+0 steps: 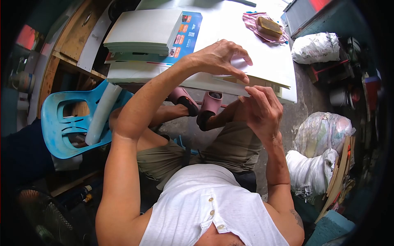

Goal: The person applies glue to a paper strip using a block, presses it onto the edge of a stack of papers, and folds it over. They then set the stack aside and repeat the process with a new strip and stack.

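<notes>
My left hand (223, 59) is over the near edge of the white table, its fingers curved and its thumb held apart from them, with white paper showing in the gap. Lower and to the right, my right hand (266, 110) has bent fingers, with thumb and forefinger at the edge of a white sheet (230, 86). Beneath the hands lies a thin brownish board or card (269, 82), partly hidden. A stack of pale sheets or booklets (141, 30) rests on a blue printed sheet (189, 35), left of my left hand.
A yellowish-brown block (269, 28) sits on a pink cloth (251, 18) at the table's back right. A blue plastic chair (53, 117) bearing a pale roll (102, 115) stands left. Stuffed bags (322, 135) and wooden strips (338, 168) crowd the right side.
</notes>
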